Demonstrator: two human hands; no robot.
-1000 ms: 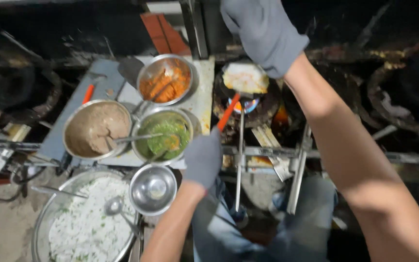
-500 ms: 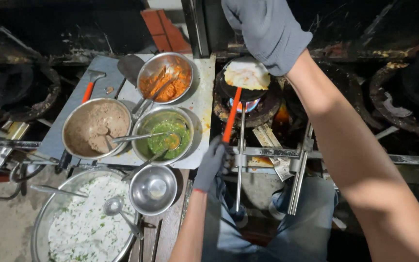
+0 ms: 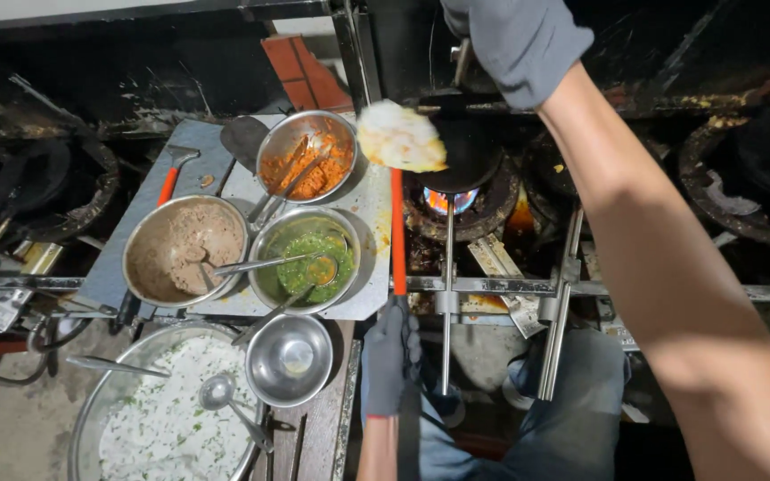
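Note:
My left hand [image 3: 389,356], in a grey glove, grips the end of a long red-handled spatula [image 3: 397,232]. On its blade lies a pale round flat piece of cooked food [image 3: 400,135], lifted up and held at the left edge of a dark pan [image 3: 470,156]. The pan sits over a lit burner [image 3: 449,200]. My right hand [image 3: 519,36], also in a grey glove, reaches over the far side of the pan. Its fingers are hidden, with a bit of metal showing beside the glove.
On a steel tray [image 3: 367,214] to the left stand bowls of orange sauce [image 3: 307,156], brown paste [image 3: 184,249] and green chutney [image 3: 305,258], each with a spoon. Nearer me are a small steel bowl [image 3: 289,358] and a big bowl of white batter [image 3: 162,419] with a ladle.
The spatula has lifted the flat food off the pan and carried it up and to the left. My left hand has slid back along the handle toward me.

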